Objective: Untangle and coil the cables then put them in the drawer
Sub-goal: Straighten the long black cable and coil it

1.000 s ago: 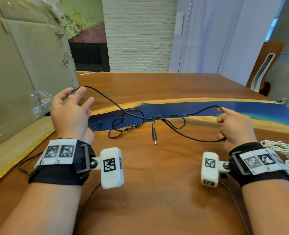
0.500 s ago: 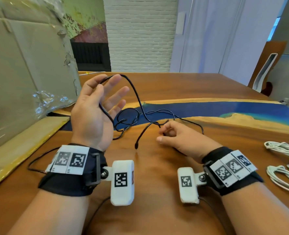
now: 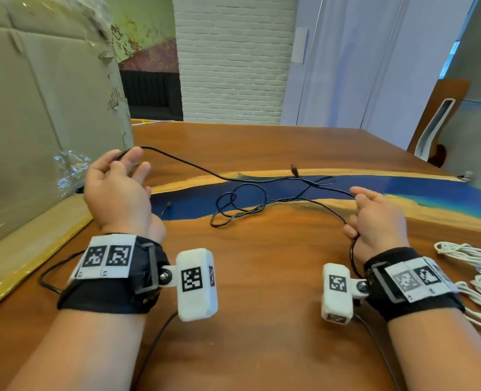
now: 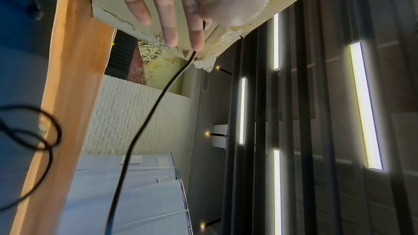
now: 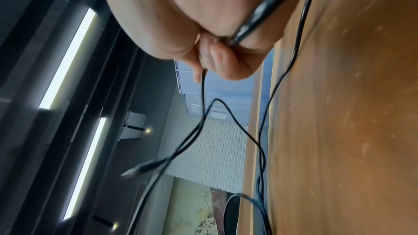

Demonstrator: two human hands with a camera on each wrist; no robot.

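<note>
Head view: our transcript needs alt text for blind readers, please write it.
Two hands stretch a thin black cable above a wooden table: left hand pinches one end, right hand grips the other. Its tangled middle lies between; white cables lie right.

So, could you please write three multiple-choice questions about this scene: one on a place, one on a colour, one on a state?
1. Where do the white cables lie?
A. by the right hand
B. by the left hand
C. on the cardboard

2. What colour is the cable held by both hands?
A. red
B. black
C. green

3. What state is that cable in?
A. neatly coiled
B. cut in pieces
C. looped and twisted

Answers:
1. A, they lie beside the right hand.
2. B, the black cable runs from the left hand.
3. C, loops cross mid-table.
</note>
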